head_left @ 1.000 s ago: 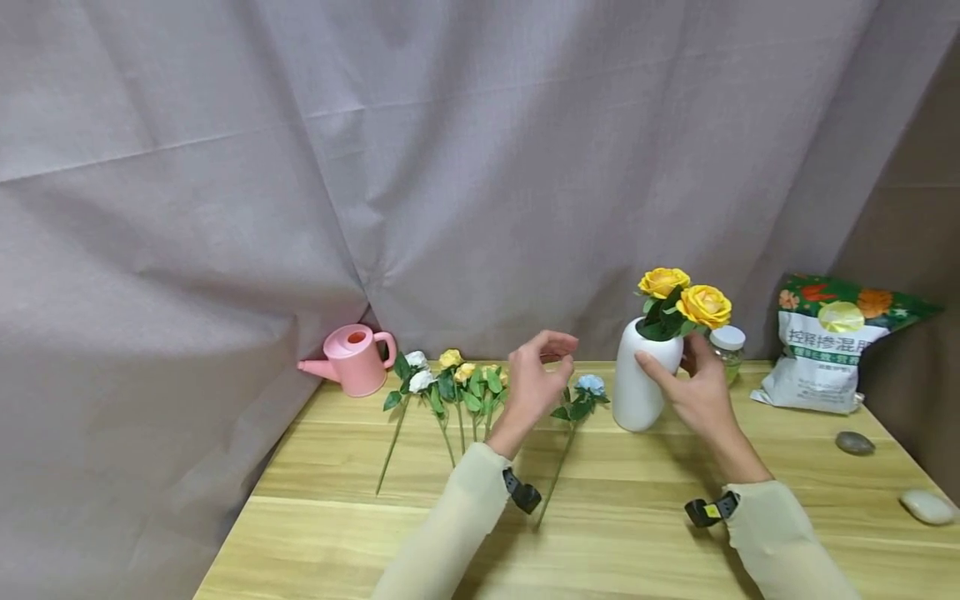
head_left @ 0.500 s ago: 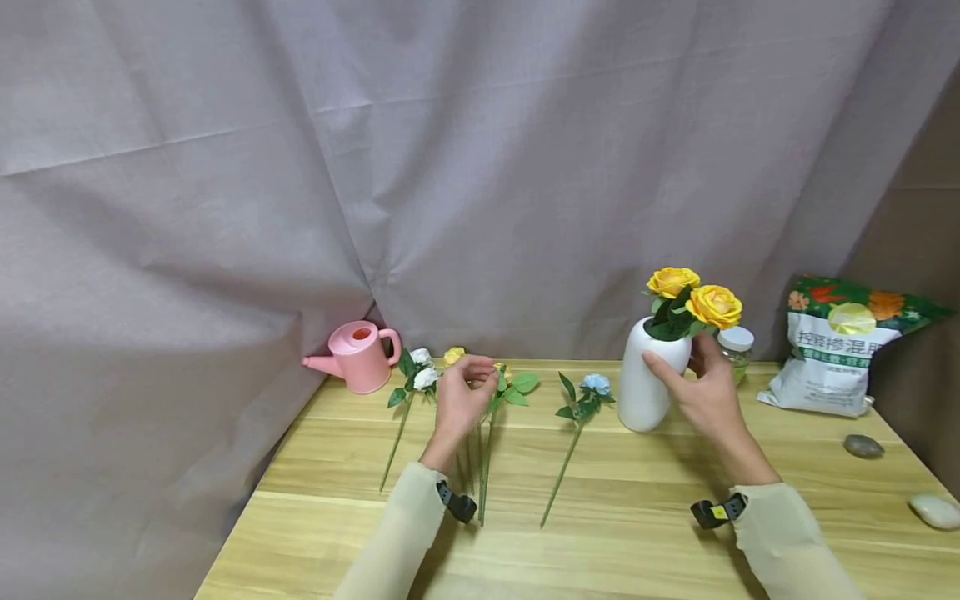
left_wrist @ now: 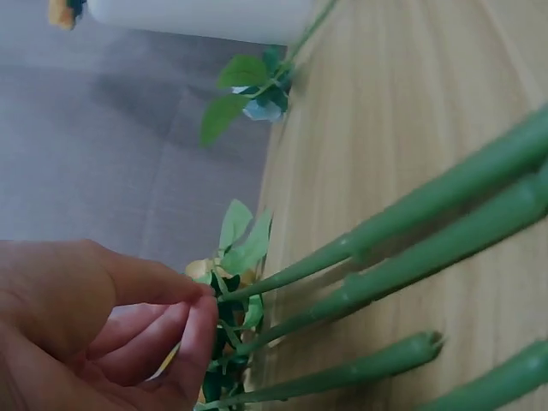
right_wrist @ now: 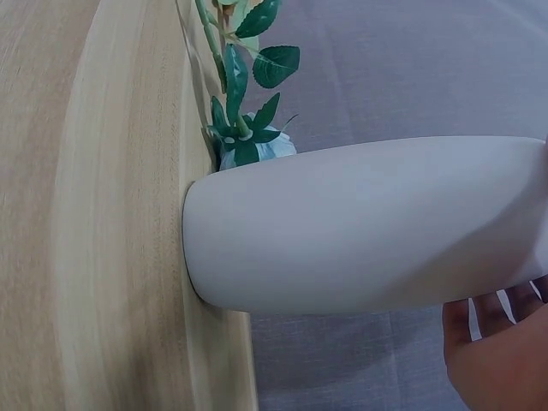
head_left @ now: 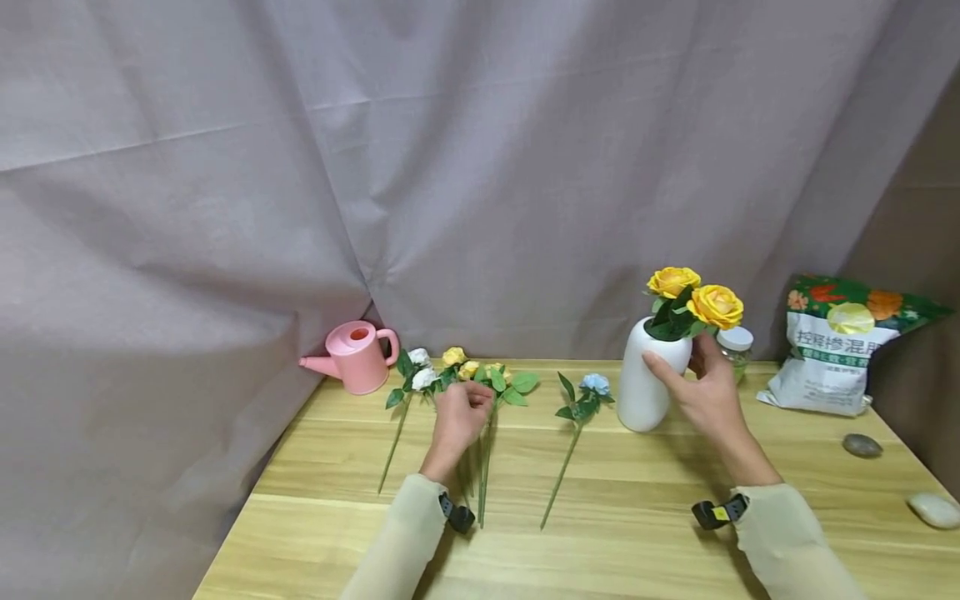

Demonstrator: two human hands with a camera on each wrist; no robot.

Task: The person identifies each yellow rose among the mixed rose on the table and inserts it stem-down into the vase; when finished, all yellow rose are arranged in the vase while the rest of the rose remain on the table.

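Observation:
My left hand (head_left: 457, 423) is over the group of yellow flowers (head_left: 453, 357) lying on the table. In the left wrist view its thumb and forefinger pinch a green stem (left_wrist: 321, 257) close below the leaves; the blossom is partly hidden. Several other stems lie alongside. My right hand (head_left: 707, 393) grips the upper side of a white vase (head_left: 639, 387), thumb in front and fingers behind. The vase stands upright and holds two large yellow roses (head_left: 716, 307). A blue flower (head_left: 596, 384) lies just left of it.
White flowers (head_left: 424, 379) lie left of the yellow ones, near a pink watering can (head_left: 358, 362). Behind the vase stands a white-lidded jar (head_left: 736, 340). To the right are a fertilizer bag (head_left: 828, 358), a dark stone (head_left: 862, 445) and a pale stone (head_left: 933, 510).
My left hand has moved left from near the blue flower, then down onto the yellow flowers, its fingertips closing on a stem. The right hand keeps its grip on the vase.

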